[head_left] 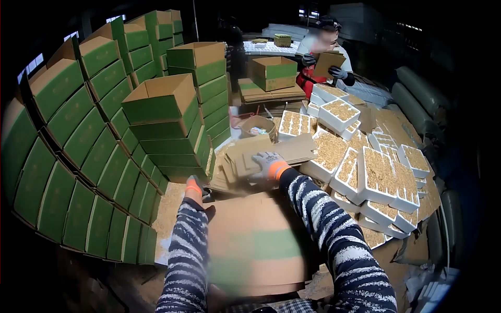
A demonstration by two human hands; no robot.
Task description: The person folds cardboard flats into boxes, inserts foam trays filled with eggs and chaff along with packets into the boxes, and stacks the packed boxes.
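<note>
Cardboard, brown with a green band, forms the flattened box [255,245] lying blurred before the person, its long axis running from 9 to 3 o'clock. The left hand [194,187], gloved, is at the box's far edge at 11 o'clock; whether its grip is closed I cannot tell. The right hand [269,164], in a grey and orange glove, rests fingers spread on a loose pile of brown cardboard inserts [261,156] at 12 o'clock. White trays of pale filling [381,177], too many to count, crowd 2 o'clock; stacked green cartons [94,156] fill 9 o'clock.
</note>
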